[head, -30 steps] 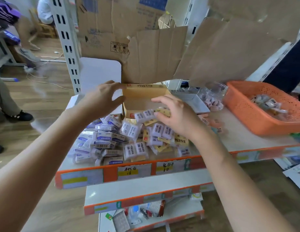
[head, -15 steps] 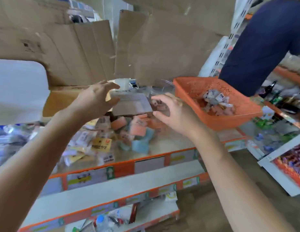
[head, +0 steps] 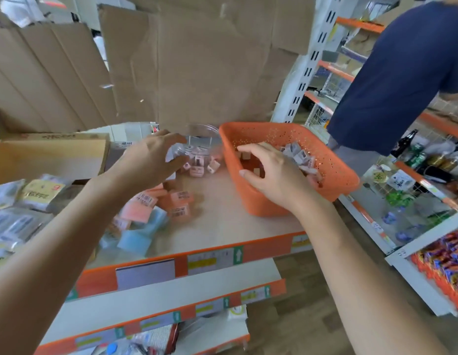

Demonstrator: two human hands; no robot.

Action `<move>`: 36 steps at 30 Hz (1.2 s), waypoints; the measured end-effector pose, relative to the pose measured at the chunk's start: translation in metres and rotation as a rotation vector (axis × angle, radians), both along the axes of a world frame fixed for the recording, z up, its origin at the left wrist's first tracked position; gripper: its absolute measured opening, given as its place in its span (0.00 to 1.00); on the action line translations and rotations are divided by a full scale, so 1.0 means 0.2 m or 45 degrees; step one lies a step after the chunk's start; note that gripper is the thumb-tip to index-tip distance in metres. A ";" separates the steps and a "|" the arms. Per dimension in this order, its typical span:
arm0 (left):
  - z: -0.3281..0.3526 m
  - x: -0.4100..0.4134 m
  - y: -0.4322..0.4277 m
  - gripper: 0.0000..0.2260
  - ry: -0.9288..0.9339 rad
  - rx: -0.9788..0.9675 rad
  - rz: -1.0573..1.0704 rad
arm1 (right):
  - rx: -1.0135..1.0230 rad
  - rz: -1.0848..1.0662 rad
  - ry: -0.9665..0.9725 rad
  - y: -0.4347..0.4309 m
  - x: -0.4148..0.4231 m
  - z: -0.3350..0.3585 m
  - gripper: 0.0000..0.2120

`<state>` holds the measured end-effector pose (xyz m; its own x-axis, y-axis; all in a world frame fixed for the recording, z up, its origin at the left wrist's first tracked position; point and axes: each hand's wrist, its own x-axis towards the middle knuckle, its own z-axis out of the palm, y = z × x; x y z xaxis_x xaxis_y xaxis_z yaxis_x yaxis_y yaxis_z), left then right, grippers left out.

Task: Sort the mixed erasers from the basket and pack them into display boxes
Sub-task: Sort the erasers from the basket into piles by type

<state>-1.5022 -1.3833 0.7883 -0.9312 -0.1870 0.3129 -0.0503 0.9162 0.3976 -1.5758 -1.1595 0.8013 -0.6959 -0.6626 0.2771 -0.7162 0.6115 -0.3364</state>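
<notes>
1. Hands over a shop shelf [head: 222,213]: left hand [head: 148,162] spreads its grip wide, empty, just beside a clear plastic tub [head: 202,135].
2. Right hand [head: 276,175], thumb and forefinger apart, reaches into the orange basket [head: 335,175].
3. Small wrapped erasers [head: 298,156] lie heaped in the basket.
4. Pink cube erasers [head: 197,167] sit in the tub.
5. An open cardboard display box [head: 48,160] stands at left.

Basket [head: 335,175] right of erasers [head: 156,208]

shelf [head: 222,224] | orange basket [head: 335,180] | loose erasers [head: 146,211] | clear tub [head: 203,134] | cardboard box [head: 48,160]
</notes>
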 end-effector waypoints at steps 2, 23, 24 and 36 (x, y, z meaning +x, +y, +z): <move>0.02 -0.05 0.01 0.18 -0.010 -0.004 -0.023 | -0.014 -0.031 0.000 0.03 -0.03 0.01 0.21; 0.03 -0.65 0.42 0.21 -0.116 -0.078 -0.080 | 0.087 0.047 -0.076 0.34 -0.67 -0.01 0.21; 0.03 -0.67 0.45 0.22 -0.161 -0.100 -0.068 | 0.103 0.084 -0.085 0.35 -0.71 0.00 0.21; -0.09 -0.95 0.55 0.48 -0.951 -0.303 -0.067 | 0.189 0.310 -0.191 0.36 -0.90 -0.05 0.21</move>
<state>-1.6925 -1.2737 0.7711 -0.9164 -0.1434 -0.3737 -0.1812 0.9811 0.0679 -1.7554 -1.0883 0.7907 -0.5376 -0.8402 0.0713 -0.7966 0.4785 -0.3694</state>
